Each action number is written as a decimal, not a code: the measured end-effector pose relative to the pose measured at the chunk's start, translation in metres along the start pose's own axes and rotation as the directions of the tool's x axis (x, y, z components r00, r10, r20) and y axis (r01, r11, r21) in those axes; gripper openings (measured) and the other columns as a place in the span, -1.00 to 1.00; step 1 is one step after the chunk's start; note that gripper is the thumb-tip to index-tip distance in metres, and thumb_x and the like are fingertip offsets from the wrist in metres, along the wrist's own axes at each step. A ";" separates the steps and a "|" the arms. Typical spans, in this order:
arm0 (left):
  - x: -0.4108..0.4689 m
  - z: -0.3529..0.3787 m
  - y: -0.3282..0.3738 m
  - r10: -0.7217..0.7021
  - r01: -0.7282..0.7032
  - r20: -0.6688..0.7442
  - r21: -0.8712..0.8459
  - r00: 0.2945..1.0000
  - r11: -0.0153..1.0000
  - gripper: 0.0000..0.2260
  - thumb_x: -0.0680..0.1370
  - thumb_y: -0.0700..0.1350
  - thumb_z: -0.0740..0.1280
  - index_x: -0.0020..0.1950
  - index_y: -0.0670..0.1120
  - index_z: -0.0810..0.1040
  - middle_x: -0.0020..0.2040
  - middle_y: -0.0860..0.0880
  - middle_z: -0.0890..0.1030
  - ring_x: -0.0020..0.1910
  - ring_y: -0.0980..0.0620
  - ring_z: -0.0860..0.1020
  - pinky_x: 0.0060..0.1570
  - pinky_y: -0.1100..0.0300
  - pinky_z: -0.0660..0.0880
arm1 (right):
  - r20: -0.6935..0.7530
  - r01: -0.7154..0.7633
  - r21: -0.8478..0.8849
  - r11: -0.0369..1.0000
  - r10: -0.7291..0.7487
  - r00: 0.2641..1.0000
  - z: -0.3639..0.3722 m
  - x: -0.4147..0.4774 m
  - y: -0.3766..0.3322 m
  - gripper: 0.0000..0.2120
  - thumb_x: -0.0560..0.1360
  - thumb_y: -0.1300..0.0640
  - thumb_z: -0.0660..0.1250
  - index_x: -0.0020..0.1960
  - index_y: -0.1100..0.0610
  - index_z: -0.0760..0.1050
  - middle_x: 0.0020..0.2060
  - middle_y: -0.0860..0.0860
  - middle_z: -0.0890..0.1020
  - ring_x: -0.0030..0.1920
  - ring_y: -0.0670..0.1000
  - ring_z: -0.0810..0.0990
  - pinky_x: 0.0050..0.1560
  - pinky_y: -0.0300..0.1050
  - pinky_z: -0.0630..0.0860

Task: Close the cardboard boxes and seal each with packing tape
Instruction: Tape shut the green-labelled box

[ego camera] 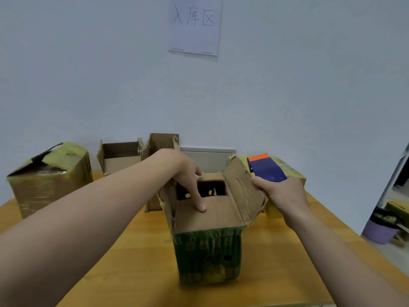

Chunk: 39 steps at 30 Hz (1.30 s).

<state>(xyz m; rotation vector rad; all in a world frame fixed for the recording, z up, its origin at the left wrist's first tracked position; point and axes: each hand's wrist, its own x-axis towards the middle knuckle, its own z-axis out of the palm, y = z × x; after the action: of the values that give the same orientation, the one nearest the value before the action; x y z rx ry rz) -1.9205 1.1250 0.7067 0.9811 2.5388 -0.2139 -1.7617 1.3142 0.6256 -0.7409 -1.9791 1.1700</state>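
A green printed cardboard box (208, 255) stands on the wooden table (137, 251) in front of me, its top partly open. My left hand (188, 176) reaches over it, and one straight finger presses the near inner flap (205, 216) down. The right flap (243, 196) stands tilted up. My right hand (281, 193) grips a blue tape dispenser (265, 167) with an orange top, held just right of that raised flap.
A taped brown box (48, 180) stands at the left. Two open cardboard boxes (124, 158) sit at the back by the wall. A yellow-taped box (290, 173) lies behind my right hand. A purple bin (380, 231) stands on the floor to the right.
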 end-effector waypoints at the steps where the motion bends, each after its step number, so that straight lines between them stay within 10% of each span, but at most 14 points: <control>1: 0.005 0.005 0.000 0.015 -0.015 -0.023 0.024 1.000 1.000 0.20 0.11 0.55 0.53 0.66 0.19 0.20 0.59 0.03 0.36 0.44 -0.14 0.46 0.41 -0.13 0.44 | 0.006 0.007 0.006 1.000 -0.007 1.000 0.000 0.000 0.001 -0.47 0.28 -0.17 0.63 -0.09 0.23 0.54 -0.18 0.10 0.68 -0.05 0.23 0.66 -0.04 0.32 0.61; 9: 0.014 0.019 0.009 0.008 0.029 -0.183 0.198 0.983 0.980 0.19 -0.15 0.73 0.28 0.36 0.15 0.60 0.21 0.08 0.65 0.31 -0.10 0.48 0.42 -0.42 -0.01 | 0.057 0.100 0.104 0.990 -0.106 0.993 0.017 -0.008 -0.007 -0.66 0.35 -0.10 0.63 -0.17 0.07 0.54 -0.27 -0.07 0.66 -0.18 0.02 0.65 -0.16 0.08 0.61; 12: 0.014 0.017 0.006 0.071 -0.089 -0.301 -0.046 0.951 0.995 -0.30 0.19 0.48 0.55 0.18 0.11 0.69 0.06 0.11 0.68 0.12 0.00 0.58 0.27 -0.07 0.46 | 0.094 0.163 0.061 0.985 -0.168 0.981 0.030 -0.009 -0.013 -0.50 0.32 -0.24 0.60 -0.16 0.18 0.57 -0.34 0.00 0.66 -0.30 0.02 0.61 -0.28 -0.01 0.50; 15: 0.021 0.018 0.001 -0.001 -0.365 -0.583 -0.509 0.812 0.780 -0.92 0.49 -0.12 0.52 -0.04 0.03 0.73 -0.11 0.08 0.70 -0.03 0.07 0.64 -0.01 0.20 0.57 | 0.107 0.177 0.001 0.984 -0.177 0.978 0.039 -0.006 -0.020 -0.28 0.17 -0.43 0.54 -0.21 0.26 0.56 -0.37 0.06 0.66 -0.34 0.10 0.61 -0.32 0.00 0.46; 21: 0.032 0.026 0.001 -0.231 -0.529 -0.639 -0.750 0.733 0.397 -0.80 0.57 -0.25 0.38 -0.14 0.00 0.72 0.00 -0.05 0.73 0.14 -0.06 0.64 0.10 0.13 0.56 | 0.153 0.192 -0.088 0.977 -0.177 0.972 0.042 0.001 -0.020 -0.33 0.19 -0.43 0.54 -0.25 0.17 0.48 -0.36 0.04 0.63 -0.36 0.08 0.56 -0.34 -0.02 0.42; 24: 0.028 0.024 0.002 0.024 -0.438 -0.561 -0.617 0.827 0.654 -0.88 0.51 0.02 0.49 -0.01 0.02 0.74 -0.02 0.00 0.72 0.07 -0.05 0.65 0.14 -0.02 0.62 | 0.165 0.192 -0.097 0.977 -0.174 0.971 0.039 0.002 -0.019 -0.38 0.19 -0.39 0.56 -0.32 0.12 0.41 -0.40 0.05 0.59 -0.41 0.03 0.48 -0.35 -0.04 0.36; 27: 0.010 0.018 0.006 0.214 -0.262 -0.240 -0.194 0.947 0.945 -0.39 0.30 0.34 0.58 0.27 0.17 0.57 0.07 0.13 0.61 0.02 0.08 0.60 -0.04 0.13 0.59 | 0.166 0.203 -0.123 0.972 -0.181 0.969 0.041 0.001 -0.016 -0.30 0.12 -0.49 0.51 -0.28 0.15 0.47 -0.37 0.07 0.64 -0.40 0.05 0.53 -0.35 -0.02 0.41; 34: 0.025 0.030 0.013 0.067 -0.161 -0.375 -0.224 0.924 0.961 -0.51 0.33 0.08 0.63 0.14 -0.03 0.53 0.06 -0.03 0.60 0.05 -0.09 0.57 0.07 -0.06 0.60 | 0.147 0.160 -0.140 0.977 -0.139 0.979 0.049 -0.004 -0.007 -0.34 0.15 -0.41 0.57 -0.32 0.19 0.48 -0.41 0.05 0.62 -0.37 0.13 0.55 -0.34 -0.01 0.40; 39: 0.048 0.070 0.019 -0.143 -0.402 -0.652 -0.608 0.744 0.685 -0.82 0.54 -0.22 0.34 0.09 -0.02 0.46 0.19 -0.03 0.42 0.14 -0.06 0.47 0.08 0.08 0.44 | 0.181 0.094 -0.031 0.995 -0.087 0.980 0.049 -0.007 0.001 -0.35 0.24 -0.27 0.63 -0.18 0.31 0.55 -0.33 0.08 0.67 -0.32 0.10 0.58 -0.29 0.02 0.42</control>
<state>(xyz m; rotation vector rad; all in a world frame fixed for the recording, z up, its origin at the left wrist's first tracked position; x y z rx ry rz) -1.9178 1.1487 0.6233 0.9911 2.6640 1.3465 -1.7970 1.2855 0.6058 -0.5750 -2.1666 1.1811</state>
